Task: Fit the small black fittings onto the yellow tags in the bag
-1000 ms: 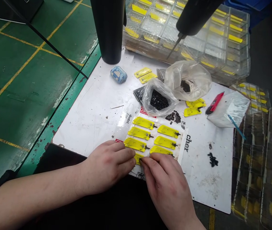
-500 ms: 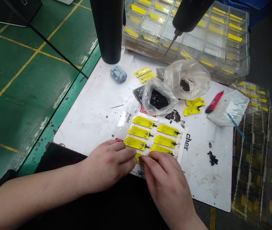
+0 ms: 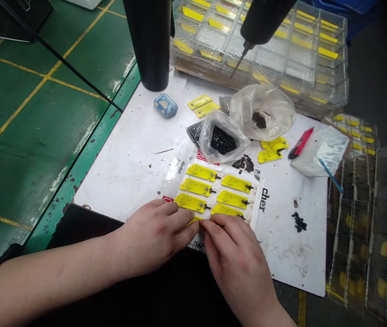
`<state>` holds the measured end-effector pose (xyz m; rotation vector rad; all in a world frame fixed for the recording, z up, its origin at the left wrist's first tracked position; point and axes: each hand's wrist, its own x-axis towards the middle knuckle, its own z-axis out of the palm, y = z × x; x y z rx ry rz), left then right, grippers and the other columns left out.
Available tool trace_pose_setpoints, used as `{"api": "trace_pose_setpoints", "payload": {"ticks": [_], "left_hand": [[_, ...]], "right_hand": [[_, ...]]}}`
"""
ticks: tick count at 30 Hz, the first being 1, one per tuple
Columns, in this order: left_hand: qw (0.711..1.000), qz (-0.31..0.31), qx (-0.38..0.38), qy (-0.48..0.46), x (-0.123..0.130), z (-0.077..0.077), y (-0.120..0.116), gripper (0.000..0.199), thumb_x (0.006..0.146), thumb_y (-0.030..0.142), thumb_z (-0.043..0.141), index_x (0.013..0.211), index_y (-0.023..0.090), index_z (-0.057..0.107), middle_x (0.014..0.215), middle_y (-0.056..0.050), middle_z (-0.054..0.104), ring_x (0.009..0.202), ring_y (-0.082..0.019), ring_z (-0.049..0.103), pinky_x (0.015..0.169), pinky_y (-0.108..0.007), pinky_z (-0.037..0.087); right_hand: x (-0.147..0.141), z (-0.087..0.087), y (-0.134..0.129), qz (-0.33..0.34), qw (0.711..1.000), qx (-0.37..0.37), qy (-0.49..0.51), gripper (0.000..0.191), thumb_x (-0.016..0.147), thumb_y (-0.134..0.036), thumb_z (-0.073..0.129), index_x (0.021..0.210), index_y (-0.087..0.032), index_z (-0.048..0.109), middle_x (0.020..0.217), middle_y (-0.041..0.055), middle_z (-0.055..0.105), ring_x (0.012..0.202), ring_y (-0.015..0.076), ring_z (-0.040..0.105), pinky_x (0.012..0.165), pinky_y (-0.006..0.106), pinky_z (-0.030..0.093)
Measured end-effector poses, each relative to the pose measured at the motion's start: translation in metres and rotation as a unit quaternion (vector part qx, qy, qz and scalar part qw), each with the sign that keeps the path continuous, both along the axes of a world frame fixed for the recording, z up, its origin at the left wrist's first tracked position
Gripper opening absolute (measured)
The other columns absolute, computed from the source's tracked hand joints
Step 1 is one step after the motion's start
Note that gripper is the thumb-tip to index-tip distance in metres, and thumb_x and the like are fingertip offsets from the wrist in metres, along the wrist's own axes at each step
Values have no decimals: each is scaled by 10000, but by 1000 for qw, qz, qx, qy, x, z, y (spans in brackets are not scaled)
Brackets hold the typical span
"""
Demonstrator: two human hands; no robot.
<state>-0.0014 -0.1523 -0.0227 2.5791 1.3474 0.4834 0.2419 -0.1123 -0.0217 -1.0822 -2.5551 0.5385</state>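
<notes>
White board [image 3: 135, 159], both hands [image 3: 156, 236] pinching one yellow tag [image 3: 195, 220]

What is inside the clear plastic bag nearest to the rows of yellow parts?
The clear plastic bag holds a heap of small black parts. Crumpled plastic hides the bottom, so nothing else can be told.

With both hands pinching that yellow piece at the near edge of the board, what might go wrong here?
The left hand and right hand hide almost all of the yellow piece, so a slip or misfit might go unseen. The six laid-out pieces lie just past the fingertips; a nudge may knock the rows askew. The open bag of black bits sits close behind and might spill.
</notes>
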Motion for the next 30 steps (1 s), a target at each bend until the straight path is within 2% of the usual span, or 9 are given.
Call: {"api": "trace_pose_setpoints", "payload": {"ticks": [9, 18, 23, 30], "left_hand": [[1000, -2, -1, 29, 4, 0, -1, 235, 1108, 244, 616, 1303, 184, 734, 1135, -51, 767, 867, -228, 679, 708, -428, 569], [999, 3, -9, 48, 7, 0, -3, 237, 1090, 247, 634, 1302, 190, 724, 1181, -66, 766, 891, -237, 683, 699, -433, 566], [998, -3, -11, 58, 6, 1, -2, 235, 1076, 243, 644, 1291, 195, 726, 1161, -70, 755, 878, -236, 672, 702, -434, 561], [998, -3, -14, 57, 6, 2, -3, 252, 1087, 243, 632, 1317, 185, 716, 1141, -70, 754, 868, -236, 666, 684, -430, 544]], "right_hand": [[7, 9, 5, -7, 1000, 11, -23, 146, 1109, -179, 672, 1220, -217, 760, 1187, 81, 731, 1086, 283, 644, 979, 479, 521], [7, 9, 14, 15, 997, 6, -70, 128, 1112, -169, 640, 1155, -226, 747, 1181, 74, 728, 1094, 296, 628, 948, 464, 486], [7, 9, 18, 55, 994, 28, -89, 142, 1104, -130, 619, 1172, -215, 710, 1237, 88, 727, 1155, 312, 625, 1016, 485, 476], [7, 5, 9, 53, 996, 34, -55, 153, 1113, -113, 620, 1232, -175, 692, 1252, 106, 717, 1148, 298, 614, 1047, 489, 474]]}}
